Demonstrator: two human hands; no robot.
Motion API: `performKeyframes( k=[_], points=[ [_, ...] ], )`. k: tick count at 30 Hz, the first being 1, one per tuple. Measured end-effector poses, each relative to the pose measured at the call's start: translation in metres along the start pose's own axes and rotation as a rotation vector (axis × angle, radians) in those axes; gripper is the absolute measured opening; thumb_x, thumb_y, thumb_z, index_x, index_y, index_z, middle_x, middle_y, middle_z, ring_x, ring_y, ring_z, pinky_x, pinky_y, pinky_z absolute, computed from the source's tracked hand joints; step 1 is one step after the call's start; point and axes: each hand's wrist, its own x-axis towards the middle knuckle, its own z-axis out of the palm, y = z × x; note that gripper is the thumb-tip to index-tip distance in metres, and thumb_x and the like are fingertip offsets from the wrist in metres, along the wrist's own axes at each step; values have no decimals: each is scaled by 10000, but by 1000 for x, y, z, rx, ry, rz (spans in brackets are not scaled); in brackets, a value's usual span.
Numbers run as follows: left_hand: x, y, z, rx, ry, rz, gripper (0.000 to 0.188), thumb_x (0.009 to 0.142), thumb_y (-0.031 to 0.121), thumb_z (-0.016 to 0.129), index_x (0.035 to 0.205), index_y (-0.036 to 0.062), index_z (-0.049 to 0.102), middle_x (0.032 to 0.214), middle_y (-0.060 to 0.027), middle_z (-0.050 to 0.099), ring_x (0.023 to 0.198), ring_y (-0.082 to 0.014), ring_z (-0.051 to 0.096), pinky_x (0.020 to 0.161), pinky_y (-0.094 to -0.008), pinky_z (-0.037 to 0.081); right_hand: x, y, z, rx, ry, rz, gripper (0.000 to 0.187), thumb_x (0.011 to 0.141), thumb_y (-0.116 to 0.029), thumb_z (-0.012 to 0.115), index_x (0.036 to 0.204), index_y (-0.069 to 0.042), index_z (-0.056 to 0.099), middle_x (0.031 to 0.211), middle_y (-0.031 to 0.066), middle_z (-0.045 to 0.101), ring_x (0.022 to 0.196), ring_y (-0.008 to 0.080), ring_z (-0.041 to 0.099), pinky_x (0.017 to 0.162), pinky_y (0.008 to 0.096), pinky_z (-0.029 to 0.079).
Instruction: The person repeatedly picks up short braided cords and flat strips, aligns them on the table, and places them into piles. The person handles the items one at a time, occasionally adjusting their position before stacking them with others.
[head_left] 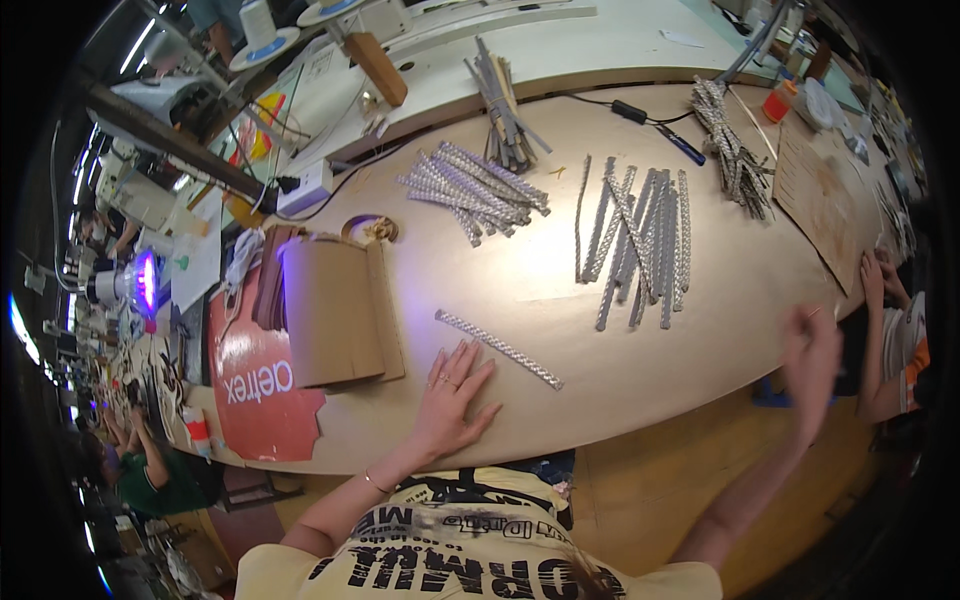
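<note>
My left hand (455,398) lies flat on the tan tabletop (430,260) with its fingers spread. Its fingertips are at the lower edge of a single silver braided strip (500,348), which lies slanting down to the right. Off beyond the table's front edge, at the right, my right hand (810,355) is raised with its fingers curled and pinched together. Whatever it may hold is too small and blurred to name. A loose spread of grey and silver braided strips (640,235) lies between my hands, farther back. Another pile of braided strips (475,190) is left of it.
Bundles of strips stand at the back (505,110) and far right (730,150). A curved brown cardboard piece (335,310) and a red sheet (260,380) lie left. A cable with a switch (628,112) crosses the back. Another person's hands (880,280) are at the right edge.
</note>
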Motion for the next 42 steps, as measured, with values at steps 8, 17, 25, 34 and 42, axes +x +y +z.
performKeyframes(
  k=[8, 17, 25, 34, 42],
  points=[
    [-34, 15, -28, -1182, 105, -337, 489, 919, 231, 693, 1327, -5, 560, 1162, -115, 661, 1008, -144, 605, 909, -316, 477, -101, -238, 128, 995, -592, 148, 112, 857, -77, 725, 859, 29, 687, 755, 81, 645, 664, 163, 597, 639, 277, 467],
    [-32, 10, -39, -1220, 119, -418, 158, 938, 67, 648, 1037, -15, 738, 899, -99, 707, 745, -117, 606, 706, -253, 489, -102, -250, 111, 143, -338, -59, 342, 846, -146, 754, 1135, 3, 649, 959, 135, 674, 770, 276, 639, 738, 360, 505],
    [-25, 5, -41, -1305, 164, -291, 180, 934, 56, 651, 1082, 61, 753, 900, -35, 634, 850, -100, 539, 736, -236, 440, -94, -287, 105, 498, -614, -44, 361, 847, -159, 752, 1176, -40, 662, 859, 108, 690, 760, 261, 676, 805, 370, 518],
    [0, -21, -21, -390, 167, -123, 631, 908, 371, 656, 1431, 70, 471, 1404, -150, 487, 1276, -323, 458, 1035, -457, 374, -88, -266, 124, 226, -444, 224, 167, 909, -165, 706, 935, 0, 707, 812, 140, 704, 715, 218, 682, 679, 304, 514],
    [-9, -24, -1, 42, -60, -107, 779, 890, 539, 586, 1480, 73, 380, 1573, -135, 293, 1465, -331, 232, 1174, -517, 194, -72, -268, 148, 490, -629, 257, 156, 973, -123, 605, 942, 27, 632, 732, 41, 614, 628, 72, 497, 578, 241, 429]
  ],
)
